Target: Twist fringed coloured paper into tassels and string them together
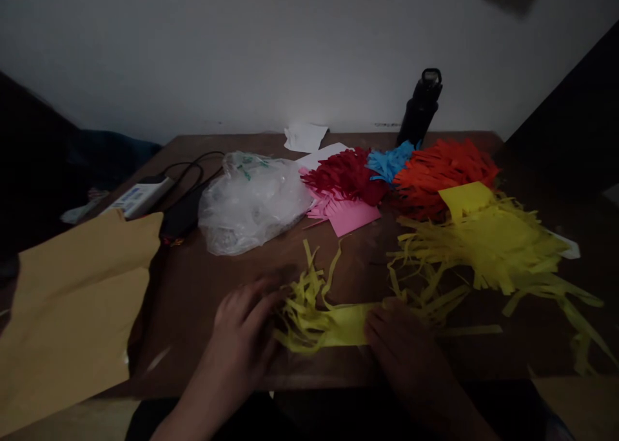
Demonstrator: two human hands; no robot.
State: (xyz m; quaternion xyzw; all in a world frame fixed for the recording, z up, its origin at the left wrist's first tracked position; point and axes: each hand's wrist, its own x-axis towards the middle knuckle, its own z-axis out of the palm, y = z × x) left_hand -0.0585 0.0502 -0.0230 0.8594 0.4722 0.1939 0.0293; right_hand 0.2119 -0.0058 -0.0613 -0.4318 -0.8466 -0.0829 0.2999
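A strip of yellow fringed crepe-like paper (351,325) lies flat near the table's front edge, its cut ends curling at both sides. My right hand (406,341) grips its right part, fingers bent over the paper. At the left fringe is my left hand (244,322), its fingers stretched out and a little blurred; they reach the curled ends, with nothing visible inside the hand. To the right spreads a larger heap of yellow fringed paper (503,241), with loose yellow strips around it.
Behind lie red-orange (445,173), blue (393,162), dark red (345,176) and pink fringed papers (355,216). A clear plastic bag (256,202), white paper scrap (305,137), black bottle (420,112), white box-like device (140,195) and brown paper (80,312) are also around the table (213,270).
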